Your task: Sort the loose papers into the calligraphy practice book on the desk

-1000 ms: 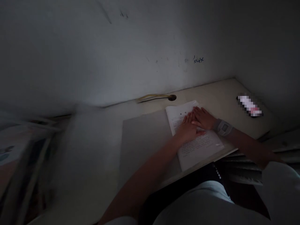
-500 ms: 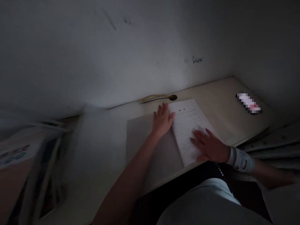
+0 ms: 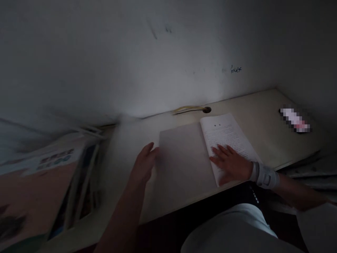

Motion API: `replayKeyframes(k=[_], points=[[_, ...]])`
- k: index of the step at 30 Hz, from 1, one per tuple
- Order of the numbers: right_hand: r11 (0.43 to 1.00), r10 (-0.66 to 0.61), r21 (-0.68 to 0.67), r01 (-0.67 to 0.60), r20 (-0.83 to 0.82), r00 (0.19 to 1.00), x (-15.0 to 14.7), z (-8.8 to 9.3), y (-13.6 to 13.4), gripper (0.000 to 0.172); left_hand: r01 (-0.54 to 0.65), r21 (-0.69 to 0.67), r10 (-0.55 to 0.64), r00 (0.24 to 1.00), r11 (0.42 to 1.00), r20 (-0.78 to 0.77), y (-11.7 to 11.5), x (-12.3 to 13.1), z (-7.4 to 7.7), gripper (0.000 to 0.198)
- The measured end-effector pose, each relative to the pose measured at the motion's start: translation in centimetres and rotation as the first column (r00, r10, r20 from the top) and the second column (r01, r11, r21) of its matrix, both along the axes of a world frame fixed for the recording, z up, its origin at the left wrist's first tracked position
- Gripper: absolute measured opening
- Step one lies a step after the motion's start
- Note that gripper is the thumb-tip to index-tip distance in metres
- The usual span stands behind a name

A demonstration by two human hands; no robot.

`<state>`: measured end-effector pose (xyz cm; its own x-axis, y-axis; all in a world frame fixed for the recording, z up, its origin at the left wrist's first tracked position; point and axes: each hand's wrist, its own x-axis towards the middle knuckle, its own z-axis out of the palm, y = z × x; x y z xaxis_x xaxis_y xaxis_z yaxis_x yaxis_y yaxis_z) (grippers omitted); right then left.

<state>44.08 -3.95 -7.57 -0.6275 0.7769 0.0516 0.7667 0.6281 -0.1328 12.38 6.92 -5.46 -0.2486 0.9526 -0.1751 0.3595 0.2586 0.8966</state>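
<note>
An open booklet lies on a pale desk (image 3: 263, 105). Its right page (image 3: 226, 133) carries printed text, and its left side (image 3: 184, 154) is a plain grey sheet lying flat. My right hand (image 3: 231, 163), with a watch on the wrist, rests flat on the lower part of the printed page with fingers spread. My left hand (image 3: 144, 163) hovers at the left edge of the grey sheet, fingers loosely extended and holding nothing.
A stack of books and magazines (image 3: 52, 165) stands at the left of the desk. A cable (image 3: 188, 109) runs into a hole near the wall. A small blurred object (image 3: 295, 120) lies at the far right. The wall rises directly behind the desk.
My left hand left the printed page, crossed the spine and moved to the left edge of the grey sheet. My right hand slid down the page toward me.
</note>
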Motion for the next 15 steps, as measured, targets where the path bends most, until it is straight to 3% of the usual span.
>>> replayKeyframes(k=[3,6,11,15], points=[[0.999,0.043,0.024,-0.043,-0.009,0.999,0.2,-0.2,0.1,0.092,-0.056,-0.122,0.084,0.967,0.991,0.24,-0.2,-0.9,0.6,0.031],[0.993,0.107,0.043,-0.107,-0.016,0.994,0.1,0.0,0.6,0.088,-0.017,-0.22,0.106,0.912,0.975,0.396,0.2,-1.5,1.0,0.02],[0.99,0.121,0.079,-0.12,-0.01,0.993,-0.2,-0.3,0.9,0.088,0.243,-0.304,-0.08,0.883,0.921,0.463,-0.2,-0.9,1.2,0.031],[0.991,0.084,0.106,-0.083,-0.009,0.996,-0.2,-0.6,0.5,0.087,0.273,-0.256,-0.109,0.851,0.927,0.514,-1.6,0.1,1.1,0.042]])
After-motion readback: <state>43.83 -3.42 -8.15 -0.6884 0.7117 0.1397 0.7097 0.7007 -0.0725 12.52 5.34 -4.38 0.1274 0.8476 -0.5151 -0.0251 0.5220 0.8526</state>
